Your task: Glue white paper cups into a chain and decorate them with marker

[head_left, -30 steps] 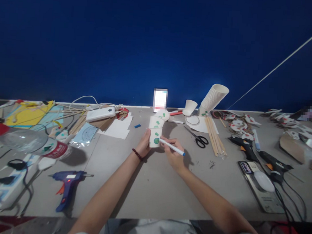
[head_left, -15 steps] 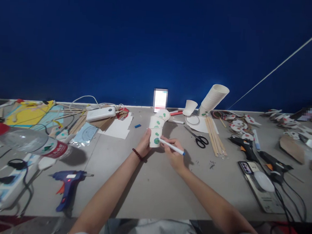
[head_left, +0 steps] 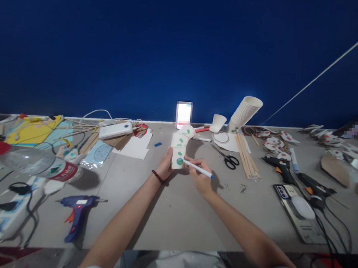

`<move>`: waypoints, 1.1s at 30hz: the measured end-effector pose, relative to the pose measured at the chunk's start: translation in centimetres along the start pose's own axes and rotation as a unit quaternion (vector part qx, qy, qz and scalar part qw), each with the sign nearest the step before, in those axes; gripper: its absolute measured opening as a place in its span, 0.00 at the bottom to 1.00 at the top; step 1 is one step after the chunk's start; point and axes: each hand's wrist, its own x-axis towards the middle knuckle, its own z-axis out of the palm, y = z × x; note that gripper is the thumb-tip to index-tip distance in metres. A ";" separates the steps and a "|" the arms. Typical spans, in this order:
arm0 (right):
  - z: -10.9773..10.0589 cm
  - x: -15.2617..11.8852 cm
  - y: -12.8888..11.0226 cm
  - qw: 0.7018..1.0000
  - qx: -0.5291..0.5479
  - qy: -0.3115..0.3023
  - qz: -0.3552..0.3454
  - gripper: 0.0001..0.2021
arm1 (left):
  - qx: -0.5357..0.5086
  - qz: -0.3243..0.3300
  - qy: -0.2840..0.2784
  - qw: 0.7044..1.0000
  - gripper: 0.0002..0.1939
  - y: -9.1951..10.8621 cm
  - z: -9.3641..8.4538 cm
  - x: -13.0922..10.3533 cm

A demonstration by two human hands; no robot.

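Fingers of L hand (head_left: 165, 167) closed on joined paper cups (head_left: 179, 141) over counter (head_left: 166, 223), prob. to steady them; R hand (head_left: 201, 179) fingers pinch white marker (head_left: 200, 169) near tip, prob. for control, tip at green spot (head_left: 179, 161)

Cups (head_left: 177, 152): white, dotted with rounded green blotches, the lowest one part blue
Pen (head_left: 197, 168): white barrel, blue end
Wall (head_left: 172, 48): plain deep blue
Table (head_left: 172, 223): grey
Bottle (head_left: 27, 159): clear, red cap, red label
Scissors (head_left: 232, 161): black handles
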 end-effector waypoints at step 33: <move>-0.5 0.2 0.2 0.999 0.001 -0.027 -0.032 0.08 | -0.005 0.004 0.003 1.000 0.30 -0.2 -0.2 0.3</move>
